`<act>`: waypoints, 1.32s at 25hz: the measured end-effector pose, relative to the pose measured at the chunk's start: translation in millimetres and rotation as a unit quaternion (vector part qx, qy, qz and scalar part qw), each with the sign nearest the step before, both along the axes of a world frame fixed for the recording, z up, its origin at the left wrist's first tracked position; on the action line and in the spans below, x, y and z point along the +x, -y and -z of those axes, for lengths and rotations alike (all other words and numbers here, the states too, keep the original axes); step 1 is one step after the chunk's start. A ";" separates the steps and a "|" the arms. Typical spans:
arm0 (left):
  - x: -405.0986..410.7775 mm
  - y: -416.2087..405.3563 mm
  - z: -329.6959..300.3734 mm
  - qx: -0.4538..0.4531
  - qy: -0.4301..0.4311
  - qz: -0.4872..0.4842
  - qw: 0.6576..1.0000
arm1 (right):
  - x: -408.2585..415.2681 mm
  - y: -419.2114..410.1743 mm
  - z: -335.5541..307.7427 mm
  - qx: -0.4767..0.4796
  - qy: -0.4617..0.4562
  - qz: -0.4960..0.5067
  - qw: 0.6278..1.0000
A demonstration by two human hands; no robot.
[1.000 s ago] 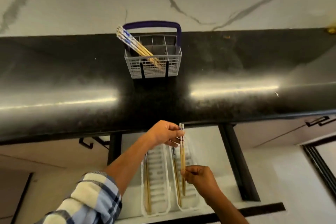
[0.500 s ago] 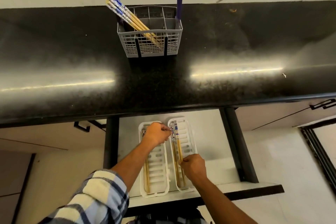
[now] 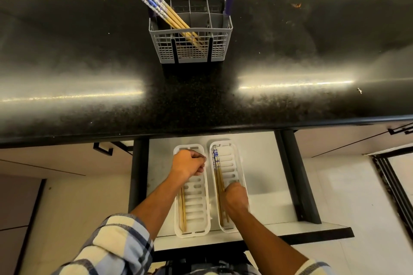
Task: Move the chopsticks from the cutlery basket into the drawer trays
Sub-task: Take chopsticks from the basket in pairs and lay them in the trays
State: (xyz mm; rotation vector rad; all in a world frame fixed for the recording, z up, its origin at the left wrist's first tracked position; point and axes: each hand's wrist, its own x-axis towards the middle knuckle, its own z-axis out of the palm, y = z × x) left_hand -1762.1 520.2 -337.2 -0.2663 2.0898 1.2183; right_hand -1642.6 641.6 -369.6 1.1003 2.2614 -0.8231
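Note:
A grey cutlery basket (image 3: 190, 38) with a purple handle stands on the black counter, with several blue-topped chopsticks (image 3: 156, 4) leaning out at its left. Below it, the open drawer (image 3: 263, 174) holds two white slotted trays side by side. In the right tray (image 3: 232, 163) lie chopsticks (image 3: 216, 163), blue ends pointing away from me. My right hand (image 3: 235, 198) is curled over their lower part. My left hand (image 3: 187, 164) is a closed fist over the top of the left tray (image 3: 197, 207), which holds wooden chopsticks (image 3: 182, 212) along its left side.
The glossy black counter (image 3: 290, 51) overhangs the back of the drawer. Dark drawer rails (image 3: 297, 176) run down both sides. Closed cabinet fronts with black handles (image 3: 102, 148) flank the drawer. A marble wall rises behind the basket.
The chopsticks I held upright over the drawer have come down flat into the right tray. My left hand let go of their top end and shifted left over the left tray.

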 end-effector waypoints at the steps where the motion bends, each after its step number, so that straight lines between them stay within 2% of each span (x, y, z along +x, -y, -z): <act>1: 0.4 3.4 0.2 -0.002 0.002 -0.002 1.000 | 0.4 -0.3 1.1 0.002 -0.003 0.006 1.000; 4: 3.9 9.6 2.1 -0.014 0.005 0.000 1.000 | 3.4 -0.5 1.9 0.005 0.005 0.014 1.000; 9: 8.3 7.2 2.2 -0.019 0.010 0.000 1.000 | 7.3 4.2 5.7 0.013 0.013 -0.032 0.999; 24: 7.8 7.0 0.0 -0.010 -0.003 -0.006 1.000 | 17.7 11.8 11.3 0.081 -0.030 -0.111 0.990; 33: 4.9 6.1 -10.2 0.002 -0.011 -0.002 1.000 | 22.4 14.5 2.6 0.074 -0.009 -0.144 0.987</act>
